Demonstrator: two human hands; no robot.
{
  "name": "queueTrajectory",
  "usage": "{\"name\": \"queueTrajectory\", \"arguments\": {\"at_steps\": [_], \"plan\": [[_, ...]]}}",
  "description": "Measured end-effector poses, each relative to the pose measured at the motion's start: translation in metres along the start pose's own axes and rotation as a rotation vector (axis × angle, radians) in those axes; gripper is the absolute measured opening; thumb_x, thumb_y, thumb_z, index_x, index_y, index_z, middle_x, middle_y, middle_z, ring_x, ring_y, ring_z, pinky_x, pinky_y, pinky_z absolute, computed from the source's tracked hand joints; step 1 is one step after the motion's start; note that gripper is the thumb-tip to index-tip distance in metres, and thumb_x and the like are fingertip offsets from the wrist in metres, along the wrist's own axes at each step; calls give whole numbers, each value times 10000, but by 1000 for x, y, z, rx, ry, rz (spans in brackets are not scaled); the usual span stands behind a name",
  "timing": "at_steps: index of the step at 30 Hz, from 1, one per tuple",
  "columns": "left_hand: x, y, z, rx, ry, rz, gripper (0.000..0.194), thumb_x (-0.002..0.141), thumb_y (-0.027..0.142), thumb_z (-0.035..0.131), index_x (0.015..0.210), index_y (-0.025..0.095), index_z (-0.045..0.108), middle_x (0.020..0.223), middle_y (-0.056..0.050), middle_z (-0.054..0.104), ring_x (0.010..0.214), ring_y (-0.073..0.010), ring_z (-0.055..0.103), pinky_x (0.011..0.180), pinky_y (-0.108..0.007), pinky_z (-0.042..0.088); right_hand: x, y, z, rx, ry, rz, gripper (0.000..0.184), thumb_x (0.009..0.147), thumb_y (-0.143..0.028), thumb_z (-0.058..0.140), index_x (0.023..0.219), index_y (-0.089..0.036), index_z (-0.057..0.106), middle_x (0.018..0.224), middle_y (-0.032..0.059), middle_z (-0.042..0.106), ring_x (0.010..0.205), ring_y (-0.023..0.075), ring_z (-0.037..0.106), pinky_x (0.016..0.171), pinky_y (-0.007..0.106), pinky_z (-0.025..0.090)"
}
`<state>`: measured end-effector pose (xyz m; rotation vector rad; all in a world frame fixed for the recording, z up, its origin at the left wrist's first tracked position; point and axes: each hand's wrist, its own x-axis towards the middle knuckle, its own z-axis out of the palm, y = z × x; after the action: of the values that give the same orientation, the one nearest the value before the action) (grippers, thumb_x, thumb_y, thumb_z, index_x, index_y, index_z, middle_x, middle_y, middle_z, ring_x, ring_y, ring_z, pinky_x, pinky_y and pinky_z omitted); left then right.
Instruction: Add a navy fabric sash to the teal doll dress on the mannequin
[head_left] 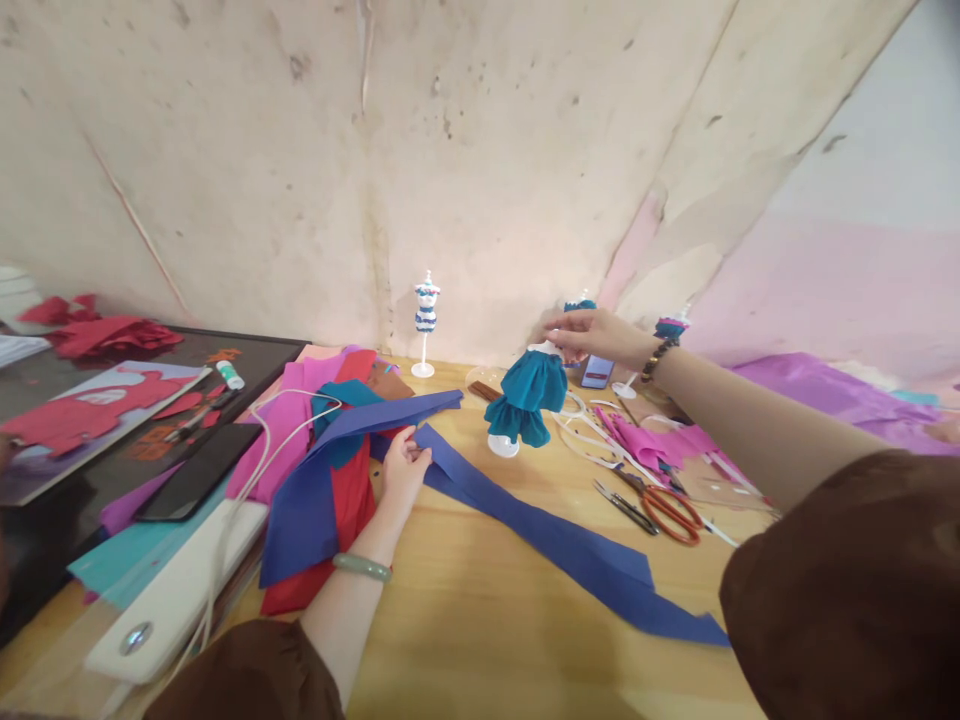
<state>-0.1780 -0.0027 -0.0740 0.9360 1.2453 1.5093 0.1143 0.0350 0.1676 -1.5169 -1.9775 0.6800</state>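
Note:
My left hand is closed, its fingers pinching the end of a long dark blue strip of crepe-like paper or cloth. That strip runs diagonally across the wooden table toward the lower right. Close by my left hand lies a pile of blue sheets, with red and pink ones under it. My right hand grips the top of a small dress-form stand dressed in a ruffled teal skirt. The white round base of this stand shows below the skirt, slightly tilted; whether it touches the table I cannot tell.
Orange-handled scissors and thread snips lie at the right, near magenta strips. Another small dress form stands by the wall. To the left are a black phone, a white power strip and a glue stick.

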Motion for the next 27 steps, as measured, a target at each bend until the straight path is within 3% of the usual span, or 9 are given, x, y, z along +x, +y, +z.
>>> {"name": "queueTrajectory", "arguments": {"at_steps": [3, 6, 8, 10, 14, 16, 18, 22, 27], "plan": [[-1, 1, -1, 37, 15, 29, 520, 657, 30, 694, 1156, 140, 597, 978, -93, 678, 866, -184, 675, 845, -338, 544, -6, 6, 4, 43, 71, -31, 383, 746, -521, 671, 925, -182, 693, 586, -14, 600, 543, 119, 546, 510, 239, 446], [-10, 8, -1, 165, 62, 195, 516, 637, 63, 728, 1132, 172, 631, 1194, -124, 620, 1126, -244, 587, 1022, -384, 438, -7, 7, 6, 4, 100, -48, 356, 731, -536, 665, 751, -181, 674, 538, -17, 569, 514, 117, 508, 506, 250, 427], [-21, 17, 5, 279, 102, 360, 477, 617, 90, 756, 1073, 202, 671, 1225, -105, 615, 1224, -265, 515, 1110, -394, 332, -7, 4, 8, -24, 100, -75, 350, 727, -533, 656, 697, -184, 651, 535, -17, 562, 513, 118, 501, 506, 253, 416], [-32, 27, 16, 284, 63, 398, 429, 620, 129, 768, 1033, 216, 694, 1143, -87, 656, 1164, -258, 553, 1073, -372, 369, -8, 1, 9, -41, 101, -105, 340, 725, -520, 649, 674, -184, 634, 548, -13, 567, 526, 122, 507, 510, 255, 410], [-48, 46, 57, 107, -305, 47, 297, 676, 205, 761, 963, 155, 708, 835, -61, 704, 766, -170, 645, 725, -271, 506, -11, -2, 14, -39, 125, -148, 313, 729, -481, 631, 661, -176, 610, 587, 4, 598, 567, 136, 541, 552, 266, 428], [-50, 55, 78, -67, -390, -179, 352, 695, 246, 766, 1015, 130, 676, 762, -50, 687, 632, -123, 609, 575, -225, 470, -12, -1, 17, -34, 140, -163, 300, 737, -467, 617, 665, -175, 605, 587, 6, 600, 568, 137, 545, 561, 270, 431], [-49, 63, 95, -242, -438, -300, 356, 675, 256, 792, 977, 124, 658, 770, -50, 684, 570, -84, 576, 521, -196, 443, -13, 1, 19, -21, 148, -170, 292, 740, -459, 610, 675, -174, 603, 579, 3, 593, 555, 134, 541, 555, 270, 427], [-46, 76, 116, -372, -512, -317, 308, 631, 308, 820, 786, 134, 619, 714, -21, 647, 481, -42, 510, 434, -163, 371, -16, 2, 22, 32, 159, -174, 300, 743, -466, 605, 674, -174, 590, 547, -12, 566, 518, 121, 522, 529, 263, 421], [-43, 79, 122, -414, -509, -296, 349, 573, 302, 838, 628, 139, 535, 571, 27, 567, 399, -16, 421, 369, -145, 244, -18, 3, 22, 84, 165, -161, 323, 737, -492, 623, 684, -176, 587, 519, -29, 548, 492, 116, 518, 504, 258, 434]]}}
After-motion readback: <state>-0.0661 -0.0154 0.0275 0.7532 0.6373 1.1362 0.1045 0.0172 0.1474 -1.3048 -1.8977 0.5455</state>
